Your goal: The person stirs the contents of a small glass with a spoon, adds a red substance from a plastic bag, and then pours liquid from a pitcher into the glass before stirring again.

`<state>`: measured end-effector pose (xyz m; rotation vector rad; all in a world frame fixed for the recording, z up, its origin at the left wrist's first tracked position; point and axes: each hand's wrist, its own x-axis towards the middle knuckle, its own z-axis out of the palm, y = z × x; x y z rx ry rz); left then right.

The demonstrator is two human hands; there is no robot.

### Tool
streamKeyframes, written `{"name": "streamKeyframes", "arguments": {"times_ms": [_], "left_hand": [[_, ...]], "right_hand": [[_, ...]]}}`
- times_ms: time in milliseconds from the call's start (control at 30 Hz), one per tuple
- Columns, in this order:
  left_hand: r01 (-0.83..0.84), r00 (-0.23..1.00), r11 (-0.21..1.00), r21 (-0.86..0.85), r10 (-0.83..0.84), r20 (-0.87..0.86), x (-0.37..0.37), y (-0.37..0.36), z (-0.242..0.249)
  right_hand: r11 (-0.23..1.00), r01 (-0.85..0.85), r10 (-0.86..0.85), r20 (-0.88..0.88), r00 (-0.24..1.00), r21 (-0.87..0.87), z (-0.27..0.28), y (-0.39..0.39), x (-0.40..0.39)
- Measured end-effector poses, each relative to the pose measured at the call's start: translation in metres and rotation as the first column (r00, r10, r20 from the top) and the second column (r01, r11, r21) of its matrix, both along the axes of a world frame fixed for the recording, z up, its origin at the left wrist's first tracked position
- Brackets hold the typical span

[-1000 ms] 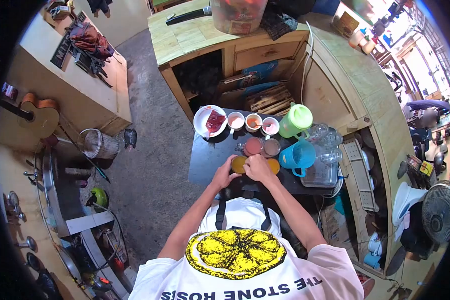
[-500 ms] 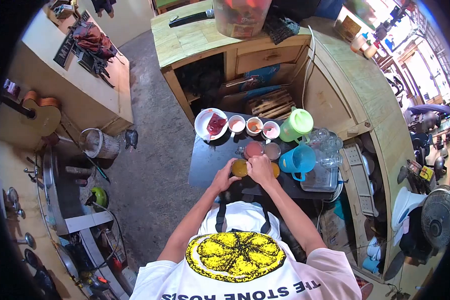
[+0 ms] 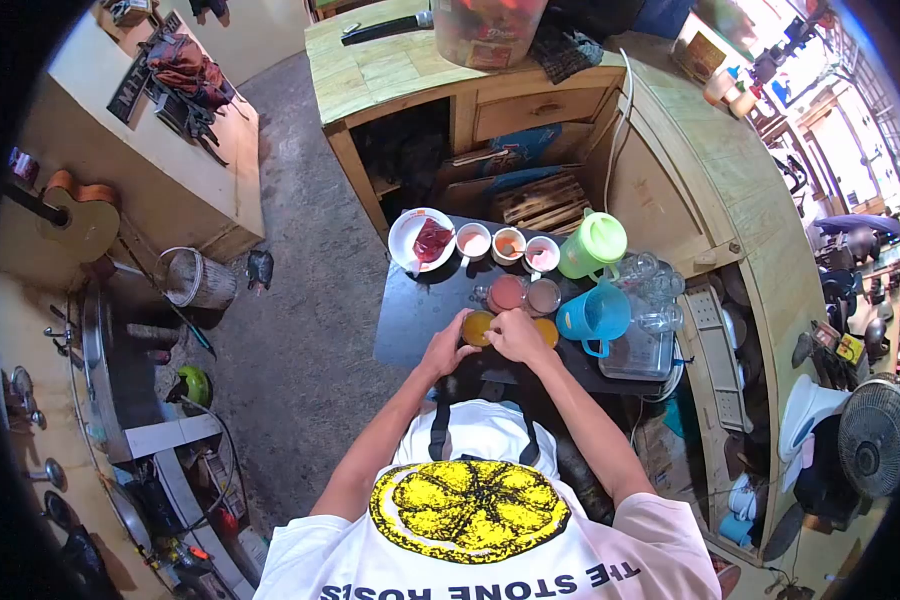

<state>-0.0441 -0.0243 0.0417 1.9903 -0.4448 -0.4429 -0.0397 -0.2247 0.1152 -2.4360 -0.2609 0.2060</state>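
Note:
My left hand (image 3: pixel 448 345) is wrapped round the left side of a glass of yellow-orange drink (image 3: pixel 477 329) near the front edge of the small dark table. My right hand (image 3: pixel 515 337) is closed at that glass's right rim, fingers pinched together; what it grips is hidden. A second glass of orange drink (image 3: pixel 547 331) stands just right of my right hand, partly covered by it. Behind these are a glass mug of pink drink (image 3: pixel 507 292) and a glass of brownish-pink drink (image 3: pixel 544 297). To the right stands a blue pitcher (image 3: pixel 594 316).
Along the table's (image 3: pixel 400 325) far side are a white bowl (image 3: pixel 402 240) with a dark red packet, several small white cups (image 3: pixel 473 243) and a green lidded pitcher (image 3: pixel 595 245). Upturned clear glasses (image 3: pixel 660 300) crowd the right end. A wooden counter (image 3: pixel 370 85) rises behind.
My right hand has shifted slightly left, closer over the glass rim, and more of the second orange glass shows. My left hand keeps its hold on the glass.

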Motion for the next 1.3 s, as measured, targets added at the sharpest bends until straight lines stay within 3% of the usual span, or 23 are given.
{"name": "streamKeyframes", "arguments": {"times_ms": [33, 133, 233, 333, 433, 533, 633, 733, 867, 967, 1067, 1167, 1267, 1300], "left_hand": [[-0.002, 1.0, 1.0, -0.001, 0.002, 0.013, -0.001, 0.0, 0.0], [-0.011, 0.999, 1.0, 0.005, 0.011, 0.031, -0.004, 0.001, 0.003], [-0.009, 1.0, 1.0, 0.01, 0.008, 0.013, -0.001, 0.002, 0.005], [-0.006, 1.0, 1.0, -0.001, 0.006, -0.011, 0.001, 0.001, 0.005], [-0.008, 1.0, 1.0, -0.001, 0.008, 0.001, 0.0, 0.003, 0.002], [0.0, 0.999, 1.0, -0.008, 0.0, 0.044, 0.0, 0.003, 0.0], [0.01, 0.999, 1.0, -0.01, -0.01, 0.039, 0.002, 0.003, 0.001], [0.013, 0.999, 1.0, 0.016, -0.014, 0.049, -0.001, 0.003, -0.004], [0.005, 0.997, 1.0, 0.008, -0.006, 0.077, -0.001, 0.005, -0.009], [0.021, 0.999, 1.0, 0.005, -0.021, 0.037, 0.001, 0.003, -0.001], [0.025, 0.999, 1.0, -0.013, -0.025, 0.035, 0.001, 0.003, -0.003], [0.021, 0.999, 1.0, -0.007, -0.02, 0.032, 0.001, 0.004, -0.003], [0.022, 1.0, 1.0, -0.013, -0.022, 0.0, 0.002, 0.003, -0.005], [0.021, 1.0, 1.0, -0.017, -0.021, -0.014, 0.001, 0.003, -0.005]], "right_hand": [[0.997, 0.039, -0.036, -0.037, 0.999, 0.073, 0.001, 0.002, 0.001], [0.988, 0.126, -0.098, 0.26, 0.961, -0.094, 0.01, 0.003, 0.003], [0.959, 0.022, 0.024, 0.16, 0.987, -0.281, 0.014, 0.003, 0.001], [0.979, -0.134, 0.146, 0.071, 0.987, -0.154, 0.01, 0.005, 0.001], [0.992, 0.047, -0.017, 0.245, 0.969, -0.115, 0.016, 0.01, 0.002], [0.926, 0.009, 0.051, 0.151, 0.987, -0.378, 0.015, 0.008, 0.003], [0.947, -0.126, 0.168, 0.121, 0.978, -0.295, 0.005, 0.004, 0.002], [0.998, 0.0, 0.01, 0.155, 0.988, -0.058, 0.004, 0.006, 0.002], [0.954, 0.051, 0.028, 0.256, 0.966, -0.297, 0.019, 0.008, 0.003], [0.944, -0.073, 0.11, 0.099, 0.989, -0.322, 0.007, 0.005, 0.001], [0.996, 0.028, -0.019, 0.108, 0.994, -0.089, 0.003, 0.007, 0.003], [0.963, 0.076, -0.002, 0.277, 0.961, -0.258, 0.011, 0.008, 0.006], [0.926, -0.035, 0.067, 0.072, 0.995, -0.375, 0.012, 0.005, 0.002], [0.958, -0.04, 0.062, 0.068, 0.996, -0.284, 0.009, 0.004, 0.0]]}}
